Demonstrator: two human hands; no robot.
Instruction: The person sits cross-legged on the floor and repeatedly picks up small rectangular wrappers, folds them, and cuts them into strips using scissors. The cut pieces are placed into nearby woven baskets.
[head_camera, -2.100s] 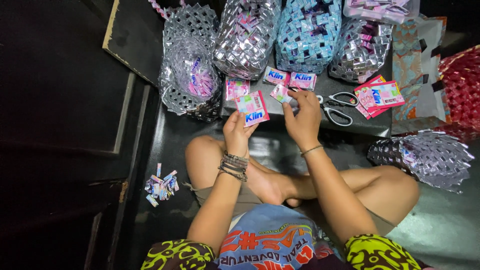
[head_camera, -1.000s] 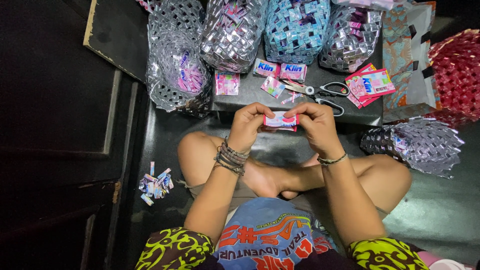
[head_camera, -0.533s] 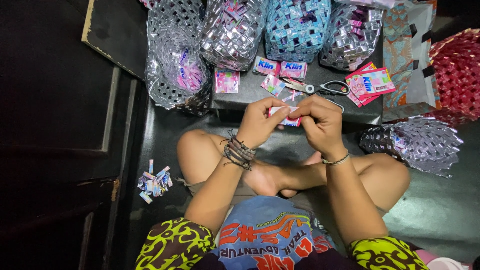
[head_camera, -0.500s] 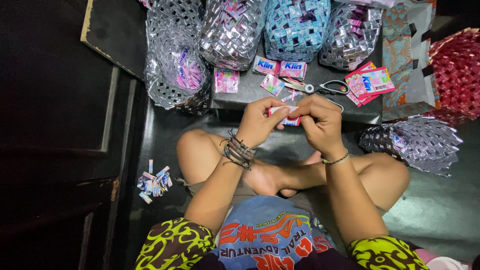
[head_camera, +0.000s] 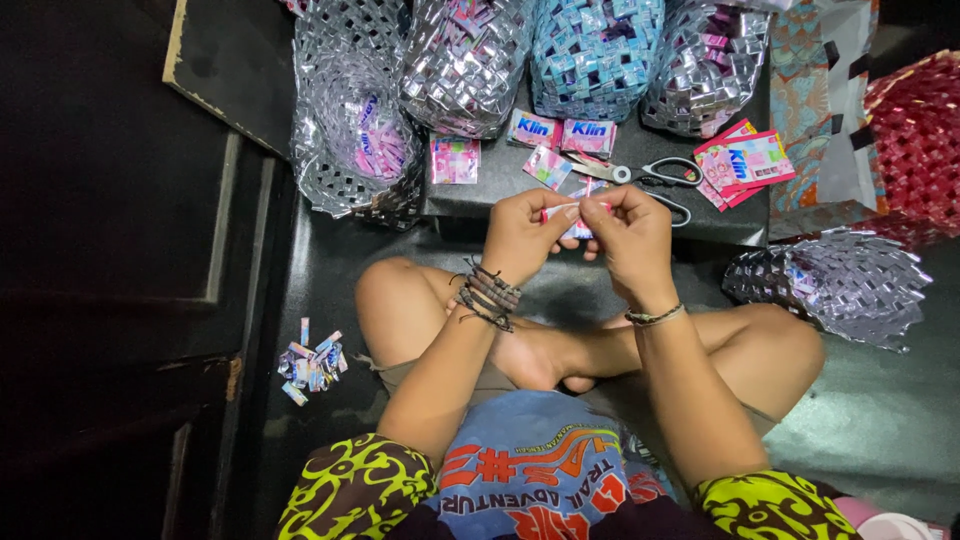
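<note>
folded wrapper scraps (head_camera: 312, 360) lay on the dark floor at far left. woven silver basket (head_camera: 360, 130) stood beyond. left hand (head_camera: 520, 235) and right hand (head_camera: 632, 235) met over the low table's (head_camera: 480, 195) edge, fingers pinched closed on a pink sachet strip (head_camera: 578, 212). scissors (head_camera: 650, 178) lay just behind; pink sachets (head_camera: 745, 162) at right.

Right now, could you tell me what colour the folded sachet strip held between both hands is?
Mostly pink with some white, seen in the head view: the sachet strip.
</note>
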